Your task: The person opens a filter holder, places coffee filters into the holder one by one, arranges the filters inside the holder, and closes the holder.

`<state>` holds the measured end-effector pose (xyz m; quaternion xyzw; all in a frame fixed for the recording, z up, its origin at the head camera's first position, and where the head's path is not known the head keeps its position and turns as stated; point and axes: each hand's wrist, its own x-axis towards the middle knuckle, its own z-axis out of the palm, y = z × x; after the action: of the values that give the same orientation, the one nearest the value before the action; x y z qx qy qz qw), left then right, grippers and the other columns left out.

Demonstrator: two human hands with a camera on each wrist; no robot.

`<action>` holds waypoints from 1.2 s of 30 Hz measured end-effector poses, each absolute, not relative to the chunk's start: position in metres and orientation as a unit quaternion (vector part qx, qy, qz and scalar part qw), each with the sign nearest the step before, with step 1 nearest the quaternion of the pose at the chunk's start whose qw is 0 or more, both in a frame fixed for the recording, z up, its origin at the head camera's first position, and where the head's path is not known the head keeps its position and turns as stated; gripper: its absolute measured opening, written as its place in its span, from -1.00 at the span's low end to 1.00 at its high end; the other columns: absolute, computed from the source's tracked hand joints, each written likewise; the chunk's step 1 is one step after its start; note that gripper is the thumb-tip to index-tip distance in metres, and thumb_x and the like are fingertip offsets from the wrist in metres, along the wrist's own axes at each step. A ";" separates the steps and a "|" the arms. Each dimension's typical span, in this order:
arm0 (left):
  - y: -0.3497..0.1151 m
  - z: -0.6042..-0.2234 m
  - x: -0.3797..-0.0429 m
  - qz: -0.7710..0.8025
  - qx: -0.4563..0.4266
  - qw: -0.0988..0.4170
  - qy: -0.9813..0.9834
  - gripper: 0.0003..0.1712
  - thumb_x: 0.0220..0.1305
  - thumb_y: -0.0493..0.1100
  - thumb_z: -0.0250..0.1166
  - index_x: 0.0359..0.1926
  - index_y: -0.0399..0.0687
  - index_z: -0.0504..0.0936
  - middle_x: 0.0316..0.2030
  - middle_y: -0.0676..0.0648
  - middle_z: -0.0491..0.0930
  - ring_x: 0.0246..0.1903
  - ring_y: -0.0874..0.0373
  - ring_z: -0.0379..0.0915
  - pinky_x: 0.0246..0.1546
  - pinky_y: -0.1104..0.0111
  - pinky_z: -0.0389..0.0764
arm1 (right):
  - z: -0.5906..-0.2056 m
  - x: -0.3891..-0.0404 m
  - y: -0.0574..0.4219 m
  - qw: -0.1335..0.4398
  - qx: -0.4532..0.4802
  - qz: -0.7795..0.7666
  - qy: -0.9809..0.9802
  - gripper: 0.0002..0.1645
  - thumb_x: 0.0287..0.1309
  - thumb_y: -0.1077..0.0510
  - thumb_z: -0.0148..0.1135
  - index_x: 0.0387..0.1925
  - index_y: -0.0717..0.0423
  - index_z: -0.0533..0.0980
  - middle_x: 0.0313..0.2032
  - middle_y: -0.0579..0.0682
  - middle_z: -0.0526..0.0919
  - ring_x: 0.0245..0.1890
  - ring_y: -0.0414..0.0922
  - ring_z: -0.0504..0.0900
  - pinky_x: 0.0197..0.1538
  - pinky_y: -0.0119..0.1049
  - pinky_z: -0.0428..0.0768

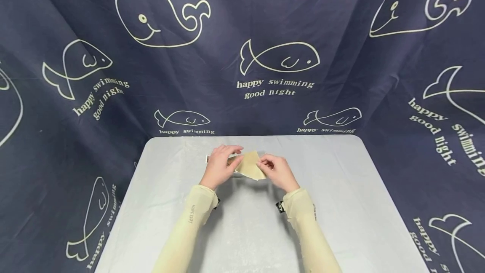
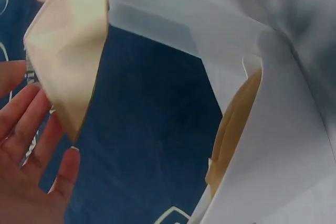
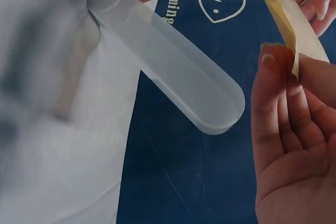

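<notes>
Both hands are over the far middle of the table with a folded piece of tan paper (image 1: 249,164) between them. Its sides come down to a point in the left wrist view, and its lower edge looks layered. My right hand (image 1: 279,172) pinches its right edge between thumb and fingertip, the other fingers curling in. At the opposite edge, my left hand (image 1: 219,164) holds it with thumb and fingertips, the lower fingers spread along the side. A brown piece (image 1: 232,160) shows between the left thumb and forefinger, mostly hidden by that hand.
A frosted, translucent plastic piece with a rounded end (image 3: 184,77) lies close by the hands. Beside it, more curved tan paper (image 2: 233,129) shows from behind a white surface. The white tabletop (image 1: 166,231) ends at a dark blue printed curtain (image 1: 273,113).
</notes>
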<state>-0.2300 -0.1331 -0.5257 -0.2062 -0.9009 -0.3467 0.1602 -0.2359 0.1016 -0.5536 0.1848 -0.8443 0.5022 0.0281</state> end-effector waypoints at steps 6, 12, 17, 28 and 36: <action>-0.127 -0.530 -0.226 -0.365 -0.186 0.155 -0.899 -0.91 0.36 -0.11 0.40 -0.18 0.03 0.79 -0.25 0.07 0.79 -0.25 0.16 0.55 -0.07 0.22 0.49 | -0.556 -0.234 0.102 0.003 0.185 0.537 -0.823 -0.90 0.34 0.19 0.36 -0.22 0.17 0.70 -0.38 0.02 0.75 -0.45 -0.27 0.62 -0.32 -0.40 0.64; -0.130 -0.528 -0.225 -0.473 -0.116 0.133 -0.863 -0.92 0.36 -0.15 0.40 -0.18 -0.01 0.79 -0.31 0.02 0.75 -0.26 0.15 0.60 -0.30 0.39 0.62 | -0.561 -0.233 0.111 -0.008 0.145 0.650 -0.746 -0.77 0.41 0.24 0.27 -0.07 0.37 0.65 -0.31 0.31 0.75 -0.43 -0.09 0.76 -0.27 -0.10 0.77; -0.130 -0.529 -0.226 -0.520 -0.083 0.133 -0.840 -0.90 0.37 -0.15 0.40 -0.18 -0.04 0.78 -0.31 -0.01 0.77 -0.25 0.12 0.63 -0.36 0.42 0.66 | -0.565 -0.234 0.113 -0.012 0.149 0.688 -0.710 -0.77 0.37 0.31 0.28 -0.09 0.47 0.60 -0.32 0.43 0.72 -0.42 -0.17 0.77 -0.22 0.00 0.77; -0.131 -0.531 -0.228 -0.532 -0.114 0.121 -0.830 -0.72 0.34 -0.14 0.44 0.04 0.02 0.70 -0.11 0.00 0.75 -0.10 0.10 0.63 -0.22 0.33 0.68 | -0.561 -0.234 0.107 0.010 0.151 0.609 -0.779 -0.88 0.32 0.25 0.37 -0.24 0.28 0.67 -0.45 0.20 0.73 -0.52 -0.03 0.71 -0.47 -0.44 0.59; -0.135 -0.519 -0.231 -0.420 -0.195 0.138 -0.875 -0.54 0.32 -0.10 0.45 0.21 0.02 0.63 0.01 0.02 0.71 0.00 0.10 0.59 -0.11 0.23 0.68 | -0.551 -0.237 0.112 0.033 0.205 0.512 -0.833 -0.95 0.30 0.22 0.38 -0.32 0.10 0.67 -0.55 0.02 0.71 -0.58 -0.23 0.60 -0.51 -0.39 0.56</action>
<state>-0.2313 -0.1348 -0.5189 -0.1952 -0.8754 -0.4200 0.1383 -0.2370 0.1117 -0.5506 0.2048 -0.8334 0.5123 0.0325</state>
